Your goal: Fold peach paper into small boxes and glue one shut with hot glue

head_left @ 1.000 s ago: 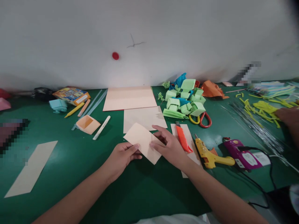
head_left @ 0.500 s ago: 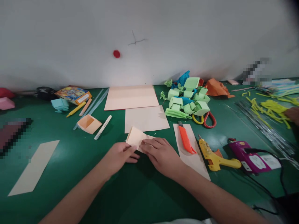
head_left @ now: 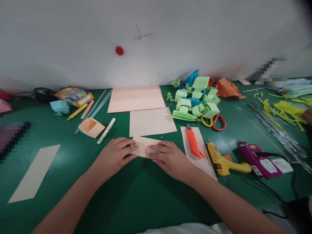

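Note:
A small piece of folded pale peach paper lies on the green table in front of me. The fingers of my left hand rest stretched out over its left end. On its right part, my right hand lies with the fingers extended and slightly apart, pressing down. The fingertips cover both ends of the paper, so its folds there are hidden. Just behind it is a flat peach sheet. Right of my right hand, an orange utility knife sits on a peach paper strip.
A yellow glue gun and purple power strip with cables lie right. Green paper boxes and scissors stand behind. Left are a peach paper box, white stick and paper strip. Another person's hand shows far right.
The raised left end of the folded paper now lies flat. My left hand has let go of its pinch and moved over the paper's left end. My right hand stays on the paper.

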A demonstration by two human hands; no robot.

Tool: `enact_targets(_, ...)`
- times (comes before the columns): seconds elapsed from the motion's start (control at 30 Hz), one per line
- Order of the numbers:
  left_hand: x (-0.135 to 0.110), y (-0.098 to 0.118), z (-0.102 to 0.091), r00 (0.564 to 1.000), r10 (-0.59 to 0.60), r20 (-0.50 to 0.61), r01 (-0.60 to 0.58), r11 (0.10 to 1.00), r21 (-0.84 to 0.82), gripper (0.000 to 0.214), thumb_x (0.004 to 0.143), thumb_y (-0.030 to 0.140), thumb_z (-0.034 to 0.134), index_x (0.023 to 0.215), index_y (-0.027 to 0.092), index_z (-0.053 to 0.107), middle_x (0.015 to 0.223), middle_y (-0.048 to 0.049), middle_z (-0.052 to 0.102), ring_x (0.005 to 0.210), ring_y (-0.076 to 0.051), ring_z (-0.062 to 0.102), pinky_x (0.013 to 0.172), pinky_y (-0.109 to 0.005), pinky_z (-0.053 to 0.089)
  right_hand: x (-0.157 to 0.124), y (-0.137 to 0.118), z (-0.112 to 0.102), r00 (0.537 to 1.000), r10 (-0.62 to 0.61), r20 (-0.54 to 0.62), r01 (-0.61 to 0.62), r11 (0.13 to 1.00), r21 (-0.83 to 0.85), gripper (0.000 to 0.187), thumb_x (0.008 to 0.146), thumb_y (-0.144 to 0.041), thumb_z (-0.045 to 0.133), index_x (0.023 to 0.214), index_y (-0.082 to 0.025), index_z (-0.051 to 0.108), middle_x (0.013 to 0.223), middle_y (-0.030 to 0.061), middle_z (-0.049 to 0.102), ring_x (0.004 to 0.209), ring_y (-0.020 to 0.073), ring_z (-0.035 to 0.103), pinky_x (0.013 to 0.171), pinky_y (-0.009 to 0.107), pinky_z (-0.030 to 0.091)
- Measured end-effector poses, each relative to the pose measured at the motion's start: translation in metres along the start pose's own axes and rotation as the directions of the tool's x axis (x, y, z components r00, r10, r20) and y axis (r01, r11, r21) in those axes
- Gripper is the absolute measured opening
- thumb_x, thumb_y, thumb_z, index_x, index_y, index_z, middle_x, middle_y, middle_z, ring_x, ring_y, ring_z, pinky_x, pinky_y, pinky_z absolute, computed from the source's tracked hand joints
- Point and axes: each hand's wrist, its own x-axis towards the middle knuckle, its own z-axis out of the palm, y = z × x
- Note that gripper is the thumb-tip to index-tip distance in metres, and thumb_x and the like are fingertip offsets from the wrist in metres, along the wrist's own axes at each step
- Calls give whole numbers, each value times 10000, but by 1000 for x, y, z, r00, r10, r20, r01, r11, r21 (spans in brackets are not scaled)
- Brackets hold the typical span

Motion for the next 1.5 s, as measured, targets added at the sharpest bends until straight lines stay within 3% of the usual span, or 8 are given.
enact_targets(0.27,-2,-3,-2,998,62,-6,-61,996,65,255,997,354,558,1175,275,723,1255,-57,708,1176,-266,613,994,-446,464,-1,4,1,1000,-6,-16,7,1000,25,290,1013,-246,548,1253,-301,700,1394,-15,650,1208,242,528,1045,431,426)
enact_targets(0.4,3,9,-4,998,41,-38,-40,999,31,260,963,329,563,1146,248,729,1277,-85,694,1255,-305,576,1021,-483,470,0,3,0,1000,-10,-16,11,999,31,294,1009,-235,551,1252,-308,699,1371,-13,668,1194,244,534,1031,431,430)
enact_targets(0.57,12,27,4,998,-24,-52,23,1000,-3,253,958,275,503,1090,162,687,1457,-149,574,1399,-327,471,1113,-526,435,2,-1,-4,1000,-8,-10,8,999,38,294,1018,-214,520,1226,-301,709,1356,-15,678,1166,236,542,998,423,440)
enact_targets(0.7,15,30,10,998,-42,-39,40,998,-40,266,959,269,486,1134,156,650,1464,-164,564,1405,-315,471,1139,-526,424,4,-2,-6,1000,-2,3,2,1000,27,294,1019,-224,518,1214,-312,719,1339,-8,689,1156,240,548,981,428,445)
enact_targets(0.93,17,31,6,999,33,-24,-32,999,22,316,980,238,441,1208,140,637,1440,-165,582,1398,-308,474,1164,-522,390,5,-3,-8,1000,7,23,-7,1000,7,268,1015,-230,529,1169,-308,735,1318,-25,701,1129,245,551,960,429,447)
enact_targets(1.13,18,32,1,999,31,-16,-30,998,47,311,986,230,442,1219,193,644,1401,-124,620,1349,-272,534,1205,-523,300,5,-7,-10,1000,19,20,-19,1000,12,288,1002,-210,548,1202,-320,723,1318,-26,701,1113,233,565,980,423,451)
enact_targets(1.33,14,32,0,998,55,16,-57,987,152,469,1025,198,394,1460,349,486,1505,-80,538,1412,-268,475,1216,-602,133,6,-14,-11,996,94,5,-94,995,-22,320,959,-168,562,1169,-333,738,1276,-45,724,1029,241,580,920,433,468)
enact_targets(1.5,14,33,-2,996,31,78,-44,985,169,461,1055,231,323,1479,350,461,1543,-80,493,1432,-270,440,1134,-553,273,8,-15,-10,994,107,-17,-107,994,-5,380,914,-124,558,1180,-328,737,1251,-55,736,1000,241,573,900,436,471)
